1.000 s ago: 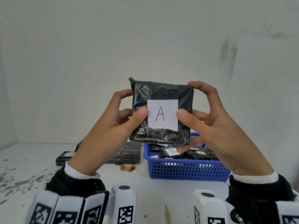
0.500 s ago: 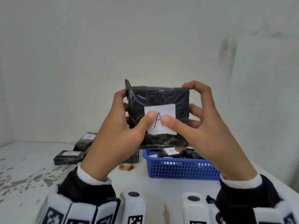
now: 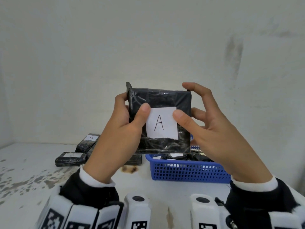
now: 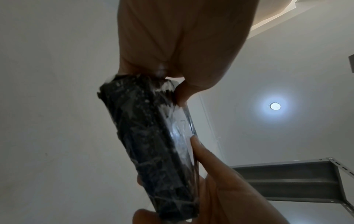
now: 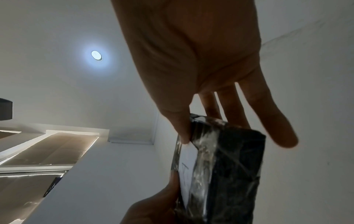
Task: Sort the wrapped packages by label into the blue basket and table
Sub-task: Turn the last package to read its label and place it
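Head view | blue basket (image 3: 189,172) holds black wrapped packages (image 3: 196,157) | left hand (image 3: 122,131) and right hand (image 3: 212,129) both grip package labelled A (image 3: 160,103)

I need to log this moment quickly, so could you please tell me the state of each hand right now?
Left hand: grips the black plastic-wrapped package labelled A.
Right hand: pinches the same package.

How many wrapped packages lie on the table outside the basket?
3 visible: one labelled B at the back, one in front, one partly behind the left hand. More may be hidden.
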`<state>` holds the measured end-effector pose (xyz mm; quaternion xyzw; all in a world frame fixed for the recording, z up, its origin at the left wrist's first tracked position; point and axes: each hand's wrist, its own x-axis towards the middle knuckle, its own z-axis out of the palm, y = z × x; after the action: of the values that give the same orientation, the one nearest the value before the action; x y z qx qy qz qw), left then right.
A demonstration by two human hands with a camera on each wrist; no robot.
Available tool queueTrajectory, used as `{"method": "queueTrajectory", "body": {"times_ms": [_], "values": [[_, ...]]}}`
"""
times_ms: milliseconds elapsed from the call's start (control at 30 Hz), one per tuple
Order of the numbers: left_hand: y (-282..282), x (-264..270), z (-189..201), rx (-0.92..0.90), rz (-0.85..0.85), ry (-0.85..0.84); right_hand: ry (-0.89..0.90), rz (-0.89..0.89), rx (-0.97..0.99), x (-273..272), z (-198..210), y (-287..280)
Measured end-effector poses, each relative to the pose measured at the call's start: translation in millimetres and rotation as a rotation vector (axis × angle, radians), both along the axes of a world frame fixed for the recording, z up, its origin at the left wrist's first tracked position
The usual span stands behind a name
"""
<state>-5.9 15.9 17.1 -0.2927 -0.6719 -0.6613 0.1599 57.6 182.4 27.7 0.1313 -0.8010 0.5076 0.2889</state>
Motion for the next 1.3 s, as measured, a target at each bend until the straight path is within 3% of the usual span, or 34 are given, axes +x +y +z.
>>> {"method": "queueTrajectory", "body": {"times_ms": [133, 400, 700, 1033, 1133, 1300], "values": [[3, 3, 0, -0.016, 0.029, 0.003, 0.032, -0.042, 0.045, 0, 0, 0], [5, 4, 0, 0.065, 0.099, -0.024, 0.106, -0.034, -0.101, -1, -1, -5], [8, 7, 0, 0.065, 0.044, -0.016, 0.185, -0.115, -0.103, -4, -5, -9], [7, 9, 1, 0.018, 0.044, 0.076, 0.123, -0.2, -0.002, -3, -5, -6], [3, 9, 2, -0.065, 0.092, 0.078, 0.09, -0.155, -0.054, -3, -4, -3], [3, 5, 1, -0.03, -0.023, 0.059, 0.117, -0.051, -0.099, -1, 0, 1]]}}
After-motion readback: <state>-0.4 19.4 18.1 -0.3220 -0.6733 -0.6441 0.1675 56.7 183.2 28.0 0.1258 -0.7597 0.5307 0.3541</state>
